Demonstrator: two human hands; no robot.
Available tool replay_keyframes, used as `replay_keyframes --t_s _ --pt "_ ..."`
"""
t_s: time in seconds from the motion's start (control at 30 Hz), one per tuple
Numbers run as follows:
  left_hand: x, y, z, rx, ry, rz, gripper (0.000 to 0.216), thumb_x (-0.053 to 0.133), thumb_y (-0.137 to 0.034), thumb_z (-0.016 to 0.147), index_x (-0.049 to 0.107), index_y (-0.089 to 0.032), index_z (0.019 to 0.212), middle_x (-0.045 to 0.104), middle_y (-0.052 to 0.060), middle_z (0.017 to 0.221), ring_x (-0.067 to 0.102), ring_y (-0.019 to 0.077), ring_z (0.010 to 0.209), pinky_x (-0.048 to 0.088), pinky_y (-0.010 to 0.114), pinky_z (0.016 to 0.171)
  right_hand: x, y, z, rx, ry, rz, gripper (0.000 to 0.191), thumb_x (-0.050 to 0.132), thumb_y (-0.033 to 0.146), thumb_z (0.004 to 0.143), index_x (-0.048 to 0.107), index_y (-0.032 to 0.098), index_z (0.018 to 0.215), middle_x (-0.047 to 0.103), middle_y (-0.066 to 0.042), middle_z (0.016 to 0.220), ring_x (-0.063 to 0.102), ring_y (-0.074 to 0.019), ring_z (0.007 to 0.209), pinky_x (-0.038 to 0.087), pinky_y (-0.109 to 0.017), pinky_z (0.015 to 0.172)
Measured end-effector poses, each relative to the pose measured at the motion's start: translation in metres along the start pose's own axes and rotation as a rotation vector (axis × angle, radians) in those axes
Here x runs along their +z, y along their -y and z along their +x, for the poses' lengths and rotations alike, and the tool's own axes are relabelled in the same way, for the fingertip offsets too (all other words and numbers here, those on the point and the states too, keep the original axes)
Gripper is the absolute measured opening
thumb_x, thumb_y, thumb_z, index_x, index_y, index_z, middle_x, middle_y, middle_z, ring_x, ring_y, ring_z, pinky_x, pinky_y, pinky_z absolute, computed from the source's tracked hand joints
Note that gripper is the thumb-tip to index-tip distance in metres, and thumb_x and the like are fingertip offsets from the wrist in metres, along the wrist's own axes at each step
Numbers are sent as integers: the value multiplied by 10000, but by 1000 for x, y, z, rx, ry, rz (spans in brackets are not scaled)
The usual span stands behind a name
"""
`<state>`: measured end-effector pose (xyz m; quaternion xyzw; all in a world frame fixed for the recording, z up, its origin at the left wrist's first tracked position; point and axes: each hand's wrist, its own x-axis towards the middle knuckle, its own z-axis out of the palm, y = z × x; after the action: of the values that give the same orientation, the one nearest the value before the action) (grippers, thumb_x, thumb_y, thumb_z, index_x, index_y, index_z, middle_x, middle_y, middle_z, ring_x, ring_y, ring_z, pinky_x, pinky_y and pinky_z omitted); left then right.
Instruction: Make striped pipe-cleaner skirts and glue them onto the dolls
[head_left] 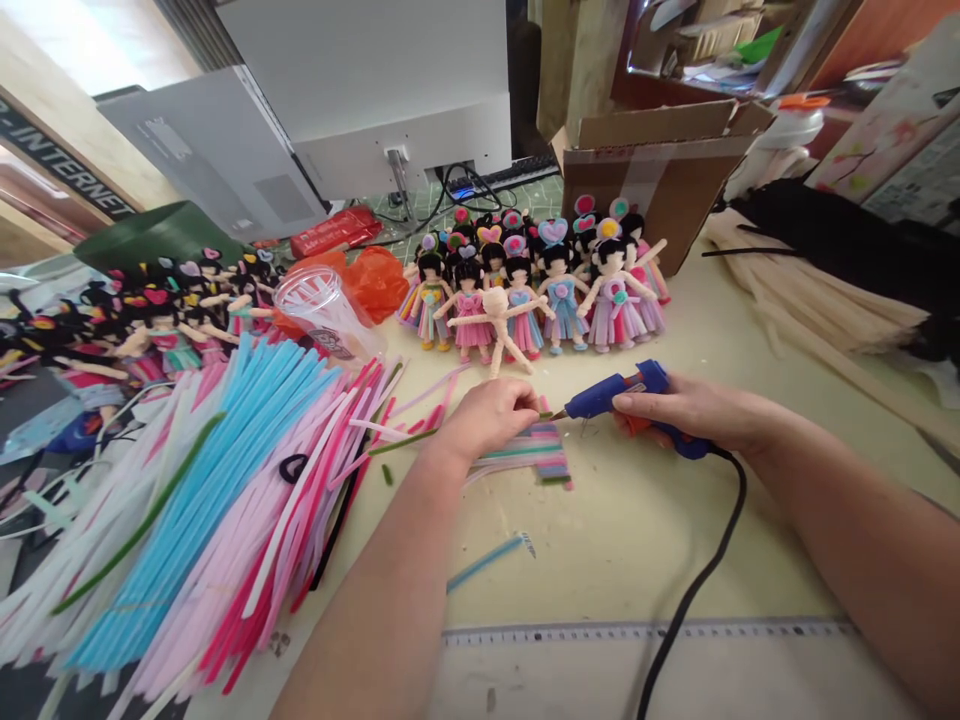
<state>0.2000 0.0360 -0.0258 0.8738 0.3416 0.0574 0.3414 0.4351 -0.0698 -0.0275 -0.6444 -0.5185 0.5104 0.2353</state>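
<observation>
**Hand positions**

- Left hand (491,415): fingers curled narrow, with the tips pressed down on the 12 o'clock edge of the strip mat (536,452). The mat is a flat row of short multicoloured pipe-cleaner lengths lying on the table (637,520), just ahead of the person.
- Right hand (675,410): closed around the grip of the blue glue gun (622,392), index finger laid along the body. Its cord (697,580) trails toward 6 o'clock.

**Governing relation**

- The strips in the mat run roughly from 9 to 3 o'clock. The glue gun lies on nearly the same axis, nozzle (561,413) pointing to 9 o'clock.
- The nozzle tip sits just beside the left fingertips, at their 3 o'clock, over the mat's 3 o'clock end. It cannot be told whether it touches the mat.
- The left hand is the nearer one, in direct contact. The right hand stays apart at 3 o'clock.

**Surroundings**

- Finished dolls (525,290) stand at 12 o'clock.
- A loose pile of pipe cleaners (225,480) lies at 9 o'clock.
</observation>
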Motion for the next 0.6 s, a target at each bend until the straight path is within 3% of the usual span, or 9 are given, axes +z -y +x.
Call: replay_keyframes --t_s 0.6 --pt "-1 2 1 32 0 21 86 576 -183 786 622 -180 714 638 -6 743 551 146 706 384 247 618 4 9 -1 -37 -12 13 502 671 684 692 572 194 644 584 0 614 451 -89 452 319 -243 411"
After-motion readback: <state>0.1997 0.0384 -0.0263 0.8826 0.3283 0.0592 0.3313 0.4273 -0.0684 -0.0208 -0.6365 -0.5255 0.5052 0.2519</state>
